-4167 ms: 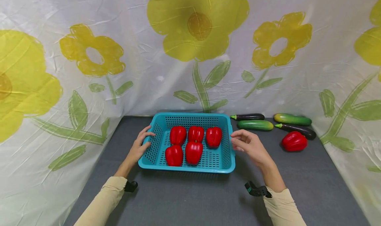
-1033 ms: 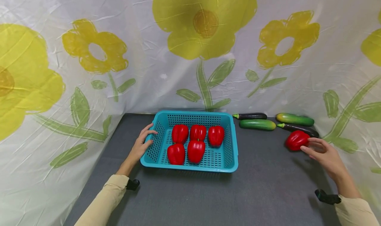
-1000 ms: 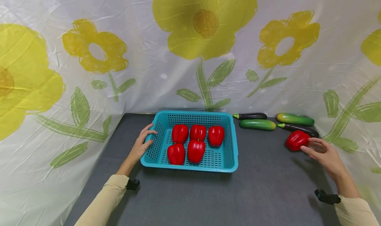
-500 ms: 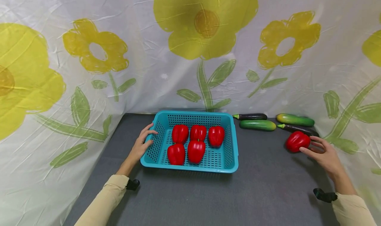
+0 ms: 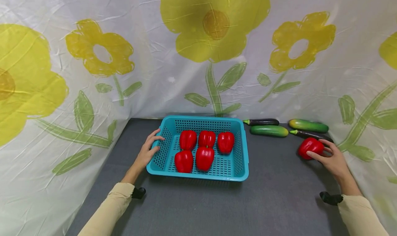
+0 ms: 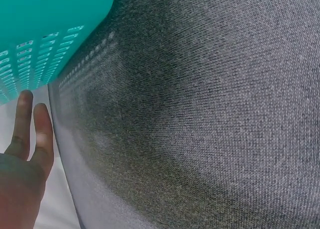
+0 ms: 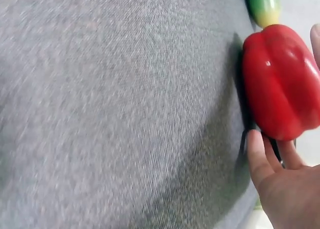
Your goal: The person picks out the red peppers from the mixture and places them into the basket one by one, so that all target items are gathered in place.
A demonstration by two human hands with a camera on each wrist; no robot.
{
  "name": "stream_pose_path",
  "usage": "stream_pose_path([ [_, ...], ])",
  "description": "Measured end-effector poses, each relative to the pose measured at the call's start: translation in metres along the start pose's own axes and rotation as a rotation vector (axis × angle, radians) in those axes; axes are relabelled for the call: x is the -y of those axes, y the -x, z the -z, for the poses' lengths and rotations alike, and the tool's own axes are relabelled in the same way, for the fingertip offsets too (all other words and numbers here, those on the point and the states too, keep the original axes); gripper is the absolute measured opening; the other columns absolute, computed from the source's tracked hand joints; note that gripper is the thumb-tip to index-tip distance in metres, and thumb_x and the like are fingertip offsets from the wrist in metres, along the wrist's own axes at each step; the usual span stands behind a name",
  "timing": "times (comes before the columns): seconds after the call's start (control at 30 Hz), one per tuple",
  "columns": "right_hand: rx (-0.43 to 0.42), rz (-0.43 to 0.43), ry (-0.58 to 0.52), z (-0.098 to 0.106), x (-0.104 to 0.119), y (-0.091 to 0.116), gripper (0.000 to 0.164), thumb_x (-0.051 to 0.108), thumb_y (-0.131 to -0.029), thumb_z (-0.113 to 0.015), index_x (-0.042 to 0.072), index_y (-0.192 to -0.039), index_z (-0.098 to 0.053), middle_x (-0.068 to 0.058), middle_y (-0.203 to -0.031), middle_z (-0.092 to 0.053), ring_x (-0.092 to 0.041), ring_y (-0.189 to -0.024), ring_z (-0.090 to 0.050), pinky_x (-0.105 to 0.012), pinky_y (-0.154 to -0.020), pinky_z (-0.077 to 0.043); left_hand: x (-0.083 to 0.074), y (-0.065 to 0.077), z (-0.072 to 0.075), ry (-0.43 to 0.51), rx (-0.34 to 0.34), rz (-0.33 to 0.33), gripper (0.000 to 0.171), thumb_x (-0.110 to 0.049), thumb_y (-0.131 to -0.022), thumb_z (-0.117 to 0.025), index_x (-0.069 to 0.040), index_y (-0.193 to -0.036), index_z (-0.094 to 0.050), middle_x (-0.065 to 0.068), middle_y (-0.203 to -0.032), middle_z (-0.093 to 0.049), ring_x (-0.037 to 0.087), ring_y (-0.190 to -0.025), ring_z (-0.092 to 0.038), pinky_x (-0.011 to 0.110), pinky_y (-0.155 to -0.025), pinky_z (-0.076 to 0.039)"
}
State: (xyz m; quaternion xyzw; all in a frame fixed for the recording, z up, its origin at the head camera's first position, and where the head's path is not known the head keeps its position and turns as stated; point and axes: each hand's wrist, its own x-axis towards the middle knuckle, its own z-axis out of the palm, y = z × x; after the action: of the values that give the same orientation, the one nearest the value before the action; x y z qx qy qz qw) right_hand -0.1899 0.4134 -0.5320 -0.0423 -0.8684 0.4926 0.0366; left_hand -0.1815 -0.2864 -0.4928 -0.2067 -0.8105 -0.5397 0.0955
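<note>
A turquoise perforated plastic basket (image 5: 198, 176) stands on the table and holds several red bell peppers (image 5: 204, 158), set in two rows. At its left side, my left hand (image 5: 146, 153) rests with fingertips and thumb over the rim; the left wrist view shows two straight fingers (image 6: 44, 131) against the outer wall. Far to the right lies one more red bell pepper (image 5: 310, 147) outside the basket. My right hand (image 5: 335, 160) grips it from the right, thumb along its near side and fingers round the back. In the right wrist view, the pepper (image 7: 280, 84) partly hides the fingertips.
Behind the loose pepper lie an eggplant (image 5: 310, 135) and a green-yellow zucchini (image 5: 308, 125). Another eggplant (image 5: 262, 122) and a green zucchini (image 5: 269, 130) lie just right of the basket. A flower-printed curtain (image 5: 167, 91) hangs along the table's back and sides.
My right hand has left the basket's right side, reached the loose pepper and closed in round it over the last second. The pepper has turned slightly. My left hand stays at the rim.
</note>
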Motion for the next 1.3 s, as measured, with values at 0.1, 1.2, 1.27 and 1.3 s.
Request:
stream_pose_path([
  [0.1,-0.011,-0.019,-0.012,-0.0026,-0.0008,-0.0025,0.075,0.028,-0.092,-0.077,0.014,-0.155,-0.039,-0.03,-0.147,-0.033,-0.042,-0.123,-0.038,-0.014,-0.072,-0.044,0.0025,0.0005,0.0001,0.001,0.003,-0.002,0.027,0.019,-0.091,-0.046,0.019,-0.116,-0.055,0.034,-0.155,-0.026,0.057,-0.14,-0.019,0.066,-0.097,-0.024],
  [1.2,0.036,-0.094,-0.588,-0.007,-0.0028,-0.0006,0.065,-0.007,-0.086,-0.076,0.018,-0.141,-0.052,-0.003,-0.124,-0.039,-0.003,-0.092,-0.064,-0.028,-0.073,-0.056,-0.0018,0.001,0.0007,-0.017,0.003,0.018,0.028,0.021,-0.091,-0.045,0.02,-0.117,-0.055,0.036,-0.154,-0.025,0.056,-0.141,-0.019,0.058,-0.098,-0.026],
  [1.27,0.034,-0.09,-0.595,-0.0084,-0.0039,0.0003,0.065,-0.007,-0.087,-0.075,0.018,-0.142,-0.051,-0.002,-0.125,-0.041,-0.003,-0.097,-0.06,-0.027,-0.074,-0.056,-0.0018,0.0008,0.0005,-0.023,0.004,0.01,0.028,0.021,-0.091,-0.046,0.02,-0.117,-0.055,0.036,-0.154,-0.026,0.057,-0.141,-0.019,0.057,-0.098,-0.027],
  [1.3,0.035,-0.086,-0.599,-0.0089,-0.0041,0.001,0.065,-0.007,-0.087,-0.075,0.019,-0.142,-0.051,-0.001,-0.125,-0.041,-0.003,-0.099,-0.059,-0.027,-0.074,-0.056,-0.002,0.0008,0.0003,-0.025,0.004,0.004,0.028,0.021,-0.091,-0.046,0.02,-0.117,-0.055,0.037,-0.154,-0.026,0.057,-0.141,-0.019,0.057,-0.098,-0.027],
])
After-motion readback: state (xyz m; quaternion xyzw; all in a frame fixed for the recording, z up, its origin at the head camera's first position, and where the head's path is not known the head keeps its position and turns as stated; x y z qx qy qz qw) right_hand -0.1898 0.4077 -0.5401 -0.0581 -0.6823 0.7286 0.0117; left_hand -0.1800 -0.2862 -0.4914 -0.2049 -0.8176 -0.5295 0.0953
